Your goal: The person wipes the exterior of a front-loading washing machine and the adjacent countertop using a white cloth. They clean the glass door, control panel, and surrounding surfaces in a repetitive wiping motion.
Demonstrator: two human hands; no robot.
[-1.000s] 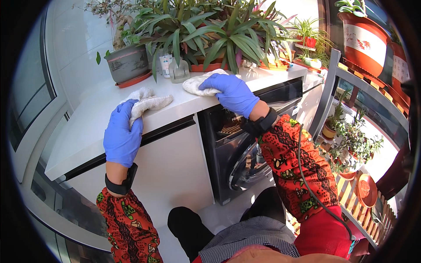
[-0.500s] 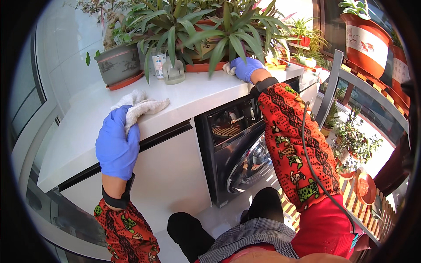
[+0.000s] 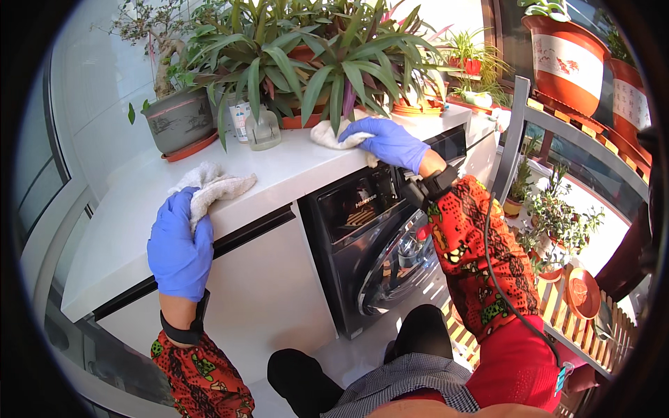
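In a blue glove, my left hand grips a white terry cloth at the counter's front edge, with part of it lying on the white countertop. My right hand, gloved alike, is closed on a cream cloth that rests on the countertop in front of the leafy plants. Its fingertips are partly hidden by the cloth. Close behind that cloth stand a clear glass bottle and a white labelled bottle. A dark front-loading washing machine sits below the right hand.
A grey pot with a small tree stands on the counter's left. Long-leaved plants overhang its back. At the right are a grey metal rail, large red-brown pots and a slatted wooden stand. A cable runs along my right sleeve.
My right hand has moved left and nearer along the counter, bringing the cream cloth out from beside the plant pot. My left hand stays on its cloth, nearly still.
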